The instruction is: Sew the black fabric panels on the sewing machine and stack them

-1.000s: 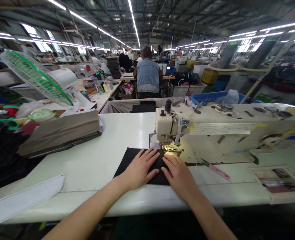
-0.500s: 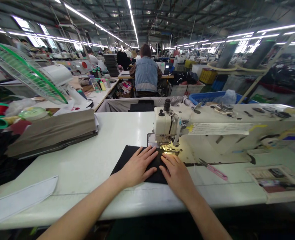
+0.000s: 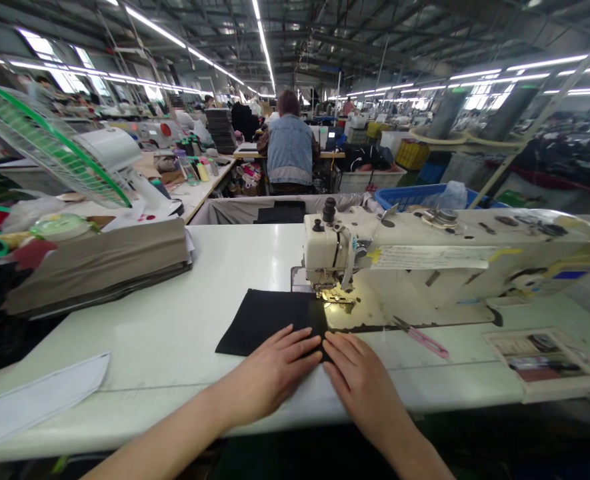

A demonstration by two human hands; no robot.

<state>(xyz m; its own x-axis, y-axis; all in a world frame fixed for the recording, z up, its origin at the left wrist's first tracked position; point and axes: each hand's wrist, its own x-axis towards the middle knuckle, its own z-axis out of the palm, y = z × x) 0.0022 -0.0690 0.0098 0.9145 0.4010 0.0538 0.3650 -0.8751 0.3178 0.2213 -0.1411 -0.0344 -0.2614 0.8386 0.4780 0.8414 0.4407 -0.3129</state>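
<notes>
The left hand (image 3: 277, 373) lies slightly spread on the black cloth (image 3: 269, 320). The right hand (image 3: 362, 367), less spread, touches the cloth's right edge.

- You have in front a pale, shiny tabletop (image 3: 165, 340), with a thin dark line running along near its front edge.
- On it, before you, the black cloth piece (image 3: 269, 320) lies flat.
- The sewing machine (image 3: 425, 230) stands at your right, just beside this cloth.
- Near the machine lie the pink-handled snips (image 3: 429, 343), blades pointing toward it.
- Farther right you have the shallow tray (image 3: 549, 387), containing small items.
- At your left are the white strip (image 3: 39, 401) and, behind it, the grey-brown stack (image 3: 99, 261).
</notes>
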